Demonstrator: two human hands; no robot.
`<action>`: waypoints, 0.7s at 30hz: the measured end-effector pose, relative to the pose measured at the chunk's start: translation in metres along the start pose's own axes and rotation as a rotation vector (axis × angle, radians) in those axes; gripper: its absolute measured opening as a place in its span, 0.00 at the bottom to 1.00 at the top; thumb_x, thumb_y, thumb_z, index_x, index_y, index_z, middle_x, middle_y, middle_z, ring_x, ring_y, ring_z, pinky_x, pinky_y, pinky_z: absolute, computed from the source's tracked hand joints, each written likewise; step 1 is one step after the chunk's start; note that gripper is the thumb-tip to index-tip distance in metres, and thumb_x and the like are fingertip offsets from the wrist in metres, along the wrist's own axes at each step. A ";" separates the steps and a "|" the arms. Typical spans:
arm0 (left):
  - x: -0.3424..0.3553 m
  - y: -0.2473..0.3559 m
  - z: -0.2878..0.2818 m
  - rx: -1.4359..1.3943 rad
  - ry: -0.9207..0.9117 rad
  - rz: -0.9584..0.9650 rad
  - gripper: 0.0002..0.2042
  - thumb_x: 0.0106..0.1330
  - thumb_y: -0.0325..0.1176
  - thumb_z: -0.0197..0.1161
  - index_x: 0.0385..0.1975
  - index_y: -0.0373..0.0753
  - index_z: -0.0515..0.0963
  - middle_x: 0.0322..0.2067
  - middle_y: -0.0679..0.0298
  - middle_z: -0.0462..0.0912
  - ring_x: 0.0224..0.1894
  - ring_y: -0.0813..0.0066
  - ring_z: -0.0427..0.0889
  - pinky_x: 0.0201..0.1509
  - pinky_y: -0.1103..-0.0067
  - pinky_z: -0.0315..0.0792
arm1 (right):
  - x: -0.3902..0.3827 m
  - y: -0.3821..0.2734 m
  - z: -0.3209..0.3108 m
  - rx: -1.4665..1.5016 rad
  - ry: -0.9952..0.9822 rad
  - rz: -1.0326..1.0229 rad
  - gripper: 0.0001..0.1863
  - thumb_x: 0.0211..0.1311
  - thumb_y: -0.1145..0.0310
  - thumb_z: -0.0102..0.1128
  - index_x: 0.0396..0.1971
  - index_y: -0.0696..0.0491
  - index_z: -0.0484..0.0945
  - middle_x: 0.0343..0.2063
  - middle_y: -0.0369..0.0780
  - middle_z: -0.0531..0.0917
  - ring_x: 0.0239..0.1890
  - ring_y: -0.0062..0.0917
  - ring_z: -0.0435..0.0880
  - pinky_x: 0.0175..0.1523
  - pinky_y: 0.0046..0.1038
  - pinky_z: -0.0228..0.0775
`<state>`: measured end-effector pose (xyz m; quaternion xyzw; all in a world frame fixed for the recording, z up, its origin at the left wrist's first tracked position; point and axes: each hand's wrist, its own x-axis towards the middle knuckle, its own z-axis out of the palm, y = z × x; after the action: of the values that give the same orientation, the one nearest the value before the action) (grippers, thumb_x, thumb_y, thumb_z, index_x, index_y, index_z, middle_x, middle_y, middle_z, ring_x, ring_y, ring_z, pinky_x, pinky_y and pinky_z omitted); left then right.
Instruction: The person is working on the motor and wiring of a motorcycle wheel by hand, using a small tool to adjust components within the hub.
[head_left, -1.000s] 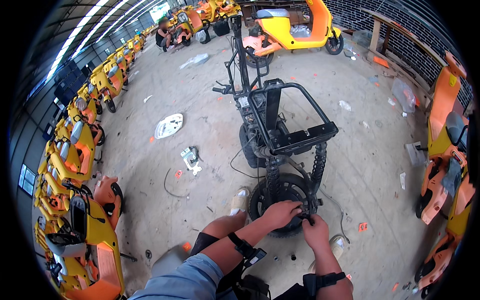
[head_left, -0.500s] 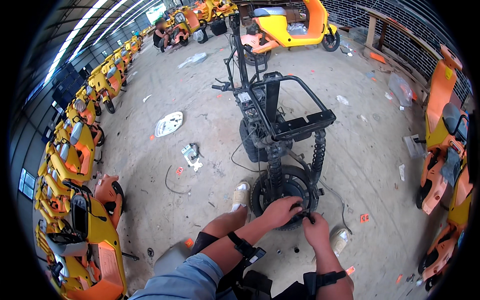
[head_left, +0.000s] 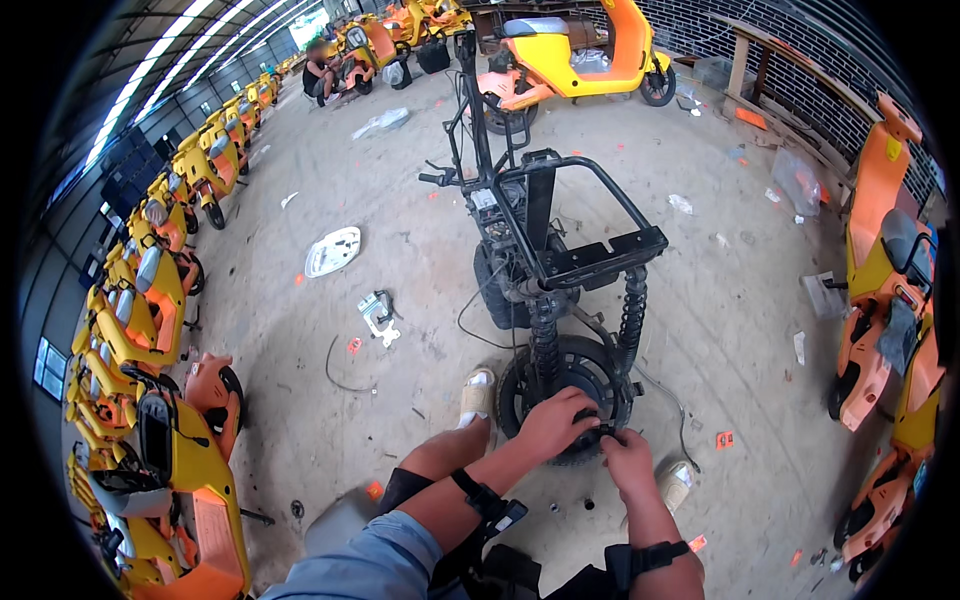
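Note:
In front of me stands a stripped black scooter frame (head_left: 600,262) with bare tubes, a handlebar and coil shock absorbers (head_left: 632,322). My left hand (head_left: 560,422) is at the near side of its black wheel (head_left: 515,388), fingers bent around something dark. Close beside it, my right hand (head_left: 628,462) is closed with thumb and fingertips pinched on a small dark piece. The two hands nearly meet in front of the tyre. What they hold is too small and covered to make out. A black cable (head_left: 683,408) runs from the frame onto the floor on the right.
Rows of yellow and orange scooters (head_left: 150,310) line the left side; more scooters (head_left: 868,340) stand at right. A yellow scooter (head_left: 590,60) is behind the frame. A white panel (head_left: 333,252) and a metal bracket (head_left: 379,318) lie on the floor. A person (head_left: 318,75) crouches far back.
Both hands stay together at the wheel, with only slight finger movement. The whole view has shifted a little; nothing else visibly differs.

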<state>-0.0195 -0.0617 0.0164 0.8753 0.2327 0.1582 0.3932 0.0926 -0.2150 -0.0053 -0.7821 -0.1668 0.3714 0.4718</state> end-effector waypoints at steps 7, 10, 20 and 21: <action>0.013 -0.007 0.002 0.009 0.003 0.015 0.12 0.65 0.39 0.69 0.45 0.43 0.84 0.46 0.62 0.82 0.47 0.58 0.84 0.49 0.69 0.78 | 0.014 -0.013 0.000 0.079 -0.009 0.057 0.17 0.61 0.65 0.64 0.43 0.63 0.83 0.31 0.42 0.85 0.31 0.25 0.82 0.38 0.28 0.73; 0.019 -0.005 0.001 0.039 -0.026 0.006 0.12 0.66 0.39 0.69 0.46 0.44 0.85 0.47 0.63 0.82 0.48 0.59 0.84 0.50 0.70 0.78 | 0.021 -0.015 0.000 0.038 0.023 0.056 0.16 0.61 0.66 0.64 0.42 0.63 0.83 0.29 0.41 0.85 0.29 0.24 0.82 0.36 0.28 0.73; 0.055 -0.008 0.000 0.023 0.061 0.041 0.11 0.67 0.37 0.67 0.47 0.44 0.85 0.47 0.64 0.82 0.47 0.60 0.84 0.51 0.70 0.79 | 0.049 -0.050 -0.008 0.165 -0.030 0.116 0.15 0.61 0.67 0.62 0.41 0.63 0.82 0.25 0.40 0.83 0.23 0.22 0.79 0.30 0.27 0.70; 0.057 -0.008 0.000 0.020 0.063 0.034 0.11 0.67 0.36 0.67 0.46 0.44 0.85 0.46 0.64 0.82 0.47 0.60 0.84 0.51 0.70 0.79 | 0.053 -0.049 -0.008 0.161 -0.031 0.102 0.15 0.61 0.67 0.62 0.41 0.63 0.82 0.25 0.40 0.83 0.23 0.22 0.78 0.30 0.27 0.70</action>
<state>0.0267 -0.0266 0.0153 0.8777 0.2314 0.1901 0.3740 0.1384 -0.1631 0.0168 -0.7434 -0.1036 0.4191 0.5109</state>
